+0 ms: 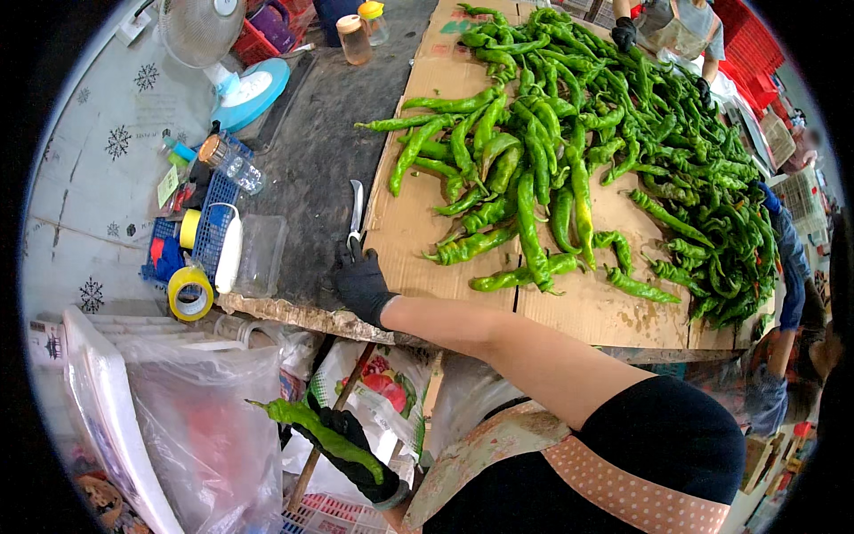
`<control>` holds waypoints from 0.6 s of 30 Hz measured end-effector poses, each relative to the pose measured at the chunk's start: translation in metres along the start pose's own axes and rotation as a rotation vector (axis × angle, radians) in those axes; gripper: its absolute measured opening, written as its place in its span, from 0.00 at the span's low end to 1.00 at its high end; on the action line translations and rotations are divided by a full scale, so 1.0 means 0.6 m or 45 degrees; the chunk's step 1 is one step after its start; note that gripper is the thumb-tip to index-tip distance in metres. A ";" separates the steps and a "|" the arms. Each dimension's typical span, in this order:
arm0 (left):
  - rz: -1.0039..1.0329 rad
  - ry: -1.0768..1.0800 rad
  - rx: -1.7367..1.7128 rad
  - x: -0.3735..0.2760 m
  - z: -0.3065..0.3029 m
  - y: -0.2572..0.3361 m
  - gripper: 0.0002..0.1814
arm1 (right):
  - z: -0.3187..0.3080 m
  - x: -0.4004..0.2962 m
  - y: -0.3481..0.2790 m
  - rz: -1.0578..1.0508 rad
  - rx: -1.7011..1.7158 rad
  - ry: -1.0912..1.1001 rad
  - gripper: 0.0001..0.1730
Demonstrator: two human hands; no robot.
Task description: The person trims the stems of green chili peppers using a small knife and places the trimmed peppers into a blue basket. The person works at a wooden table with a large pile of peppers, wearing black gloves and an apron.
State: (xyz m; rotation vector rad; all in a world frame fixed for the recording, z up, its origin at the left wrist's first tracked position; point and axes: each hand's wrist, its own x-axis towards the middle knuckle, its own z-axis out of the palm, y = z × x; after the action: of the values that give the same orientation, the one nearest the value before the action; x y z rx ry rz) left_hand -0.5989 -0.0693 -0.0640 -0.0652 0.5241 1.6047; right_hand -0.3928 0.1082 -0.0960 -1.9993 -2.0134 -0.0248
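My left hand (357, 444), in a black glove, holds a long green pepper (333, 440) below the table's front edge. The pepper lies along the palm and fingers, its tip pointing left. Also in a black glove, my right hand (363, 284) reaches across to the dark tabletop, fingers closed at the handle end of a small knife (357, 205). The curved, shiny blade points away beside the cardboard's edge; the glove hides most of the handle. A large heap of green peppers (534, 133) covers much of the cardboard sheet (413, 233).
Left are a fan (250, 93), a glass jar (233, 167), a blue basket (217, 213), a clear plastic box (260, 257) and a yellow tape roll (190, 294). Another person's gloved hand (624, 33) is at the heap's far side; a blue-sleeved arm (790, 253) is right. Plastic bags (207, 414) hang below.
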 end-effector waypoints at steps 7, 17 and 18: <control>0.455 -0.034 1.092 0.014 0.037 -0.053 0.21 | 0.035 0.013 0.051 0.034 0.451 0.208 0.13; -0.280 -0.300 1.132 0.058 0.140 -0.106 0.20 | -0.060 0.022 0.132 0.234 0.620 -0.283 0.16; -0.387 -0.459 1.071 0.075 0.145 -0.108 0.20 | -0.059 0.013 0.152 0.177 0.768 -0.328 0.15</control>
State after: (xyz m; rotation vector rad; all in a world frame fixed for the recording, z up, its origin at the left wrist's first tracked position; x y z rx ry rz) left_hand -0.5188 0.0050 -0.0212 0.7278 0.8184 0.9711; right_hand -0.2960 0.1107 -0.0785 -1.7919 -1.7234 0.8062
